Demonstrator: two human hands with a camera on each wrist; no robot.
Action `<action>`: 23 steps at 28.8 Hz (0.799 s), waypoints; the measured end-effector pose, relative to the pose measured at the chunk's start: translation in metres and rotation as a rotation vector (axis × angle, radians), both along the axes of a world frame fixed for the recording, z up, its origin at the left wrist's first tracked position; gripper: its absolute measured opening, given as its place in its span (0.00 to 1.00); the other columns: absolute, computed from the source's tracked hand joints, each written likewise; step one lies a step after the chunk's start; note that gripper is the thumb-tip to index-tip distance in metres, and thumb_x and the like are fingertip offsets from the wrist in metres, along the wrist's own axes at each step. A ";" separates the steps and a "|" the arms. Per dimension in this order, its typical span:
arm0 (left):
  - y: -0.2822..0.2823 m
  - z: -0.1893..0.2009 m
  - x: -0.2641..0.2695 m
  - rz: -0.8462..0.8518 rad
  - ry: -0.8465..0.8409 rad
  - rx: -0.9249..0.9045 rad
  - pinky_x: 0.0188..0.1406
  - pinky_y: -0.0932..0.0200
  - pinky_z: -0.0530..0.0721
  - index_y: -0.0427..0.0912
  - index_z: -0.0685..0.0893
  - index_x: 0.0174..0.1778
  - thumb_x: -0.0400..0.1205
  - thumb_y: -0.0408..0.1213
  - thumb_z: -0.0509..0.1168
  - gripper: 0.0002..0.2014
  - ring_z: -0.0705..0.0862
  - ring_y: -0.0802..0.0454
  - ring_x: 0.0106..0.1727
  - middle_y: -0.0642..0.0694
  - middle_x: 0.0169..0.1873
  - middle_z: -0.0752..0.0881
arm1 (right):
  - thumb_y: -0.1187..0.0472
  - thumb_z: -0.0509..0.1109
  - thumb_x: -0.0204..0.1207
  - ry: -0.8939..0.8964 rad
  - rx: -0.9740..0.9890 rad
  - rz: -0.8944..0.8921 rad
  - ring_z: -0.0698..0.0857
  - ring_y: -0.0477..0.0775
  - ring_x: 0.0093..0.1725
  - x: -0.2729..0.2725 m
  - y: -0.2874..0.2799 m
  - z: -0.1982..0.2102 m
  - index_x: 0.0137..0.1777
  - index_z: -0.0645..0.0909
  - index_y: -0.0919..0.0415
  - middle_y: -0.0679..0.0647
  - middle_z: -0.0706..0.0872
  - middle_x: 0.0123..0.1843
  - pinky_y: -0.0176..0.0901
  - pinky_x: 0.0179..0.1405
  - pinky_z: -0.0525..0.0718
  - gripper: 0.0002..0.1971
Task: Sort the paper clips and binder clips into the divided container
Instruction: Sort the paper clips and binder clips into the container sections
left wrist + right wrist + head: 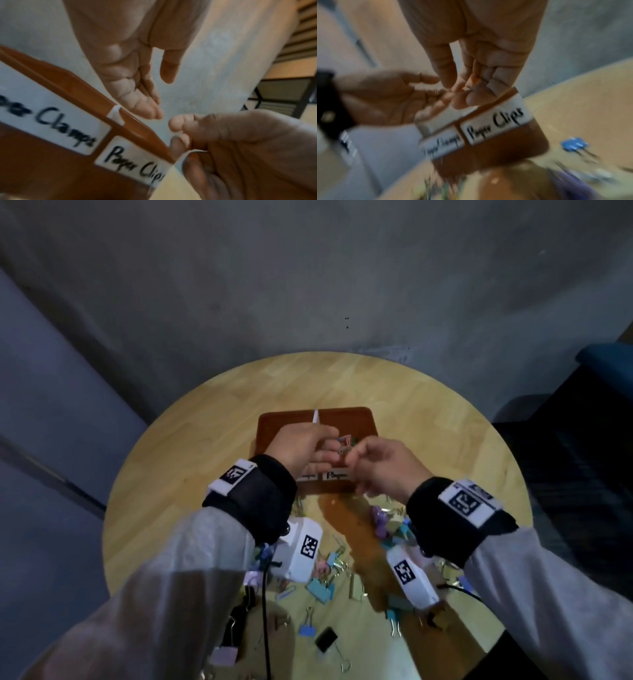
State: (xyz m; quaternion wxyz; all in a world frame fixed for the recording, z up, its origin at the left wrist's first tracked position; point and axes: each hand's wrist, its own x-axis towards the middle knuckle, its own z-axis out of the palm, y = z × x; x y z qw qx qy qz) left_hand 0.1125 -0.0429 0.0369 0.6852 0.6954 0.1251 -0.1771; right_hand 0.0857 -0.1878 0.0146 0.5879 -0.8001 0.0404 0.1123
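Note:
A brown divided container [274, 419] stands mid-table, a white divider [315, 416] splitting it. Its front wall [51, 169] carries the labels "Paper Clamps" and "Paper Clips" [494, 125]. Both hands hover over its near half. My left hand [329, 446] has loosely straight fingers and holds nothing in the left wrist view [157, 97]. My right hand [349, 462] has curled fingers, and thumb and forefinger pinch a small orange-looking paper clip [474, 79], which is blurred. Coloured clips [346, 441] show between the hands.
Loose clips lie on the round wooden table [205, 422] under my forearms: a teal binder clip [320, 589], a blue one [306, 628], a black one [326, 639] and purple ones [380, 522]. A black cable [265, 611] hangs from my left wrist. Dark furniture [582, 422] stands at the right.

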 end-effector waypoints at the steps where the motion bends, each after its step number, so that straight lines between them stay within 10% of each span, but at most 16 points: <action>1: 0.004 -0.006 -0.009 -0.002 -0.025 0.081 0.24 0.64 0.79 0.38 0.84 0.42 0.83 0.35 0.64 0.07 0.80 0.55 0.26 0.44 0.33 0.84 | 0.71 0.66 0.75 -0.039 -0.154 0.077 0.78 0.47 0.25 -0.010 0.002 -0.011 0.36 0.78 0.59 0.58 0.83 0.33 0.37 0.26 0.77 0.09; 10: 0.027 -0.062 -0.089 -0.165 -0.116 0.692 0.34 0.59 0.80 0.44 0.86 0.31 0.74 0.29 0.70 0.07 0.83 0.48 0.33 0.47 0.29 0.87 | 0.52 0.77 0.67 -0.051 -0.851 0.442 0.83 0.59 0.52 -0.063 0.032 -0.057 0.42 0.74 0.52 0.56 0.85 0.49 0.45 0.44 0.81 0.14; 17: 0.024 -0.084 -0.125 -0.449 -0.062 0.950 0.37 0.58 0.78 0.48 0.80 0.44 0.65 0.48 0.80 0.19 0.84 0.47 0.46 0.47 0.43 0.85 | 0.62 0.65 0.73 -0.039 -0.878 0.395 0.84 0.62 0.52 -0.068 0.038 -0.059 0.44 0.75 0.54 0.58 0.84 0.50 0.46 0.44 0.81 0.02; 23: 0.021 -0.084 -0.130 -0.512 -0.096 1.086 0.42 0.54 0.81 0.42 0.79 0.53 0.73 0.42 0.72 0.16 0.80 0.45 0.47 0.46 0.46 0.80 | 0.64 0.65 0.72 0.020 -0.843 0.195 0.84 0.57 0.47 -0.062 0.005 -0.054 0.42 0.80 0.53 0.54 0.85 0.45 0.42 0.45 0.81 0.05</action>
